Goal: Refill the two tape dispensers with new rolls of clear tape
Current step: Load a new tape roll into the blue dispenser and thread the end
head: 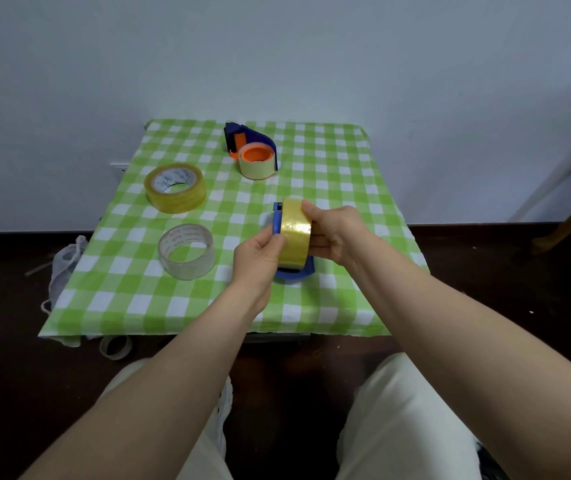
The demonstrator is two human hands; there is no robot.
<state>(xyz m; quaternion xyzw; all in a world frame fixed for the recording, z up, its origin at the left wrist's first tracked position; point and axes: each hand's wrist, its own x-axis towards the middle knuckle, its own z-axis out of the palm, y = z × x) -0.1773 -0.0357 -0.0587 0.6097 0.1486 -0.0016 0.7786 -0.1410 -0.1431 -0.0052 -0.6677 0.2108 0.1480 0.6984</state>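
A blue tape dispenser (292, 273) stands upright near the middle of the table with a yellowish tape roll (296, 233) seated in it. My left hand (260, 258) pinches the front face of that roll by the dispenser's blue edge. My right hand (334, 233) grips the roll's right side. A second blue and orange dispenser (246, 140) lies at the back, carrying a thin pale roll (258, 166). Two loose rolls lie flat on the left: a full yellowish roll (175, 187) and a clearer, thinner roll (186, 251).
The small table has a green-and-white checked cloth (339, 299) and stands against a white wall. A white mesh bag (64, 268) hangs at its left edge. An empty tape core (115, 347) lies on the dark floor. A wooden leg (568, 223) stands at right.
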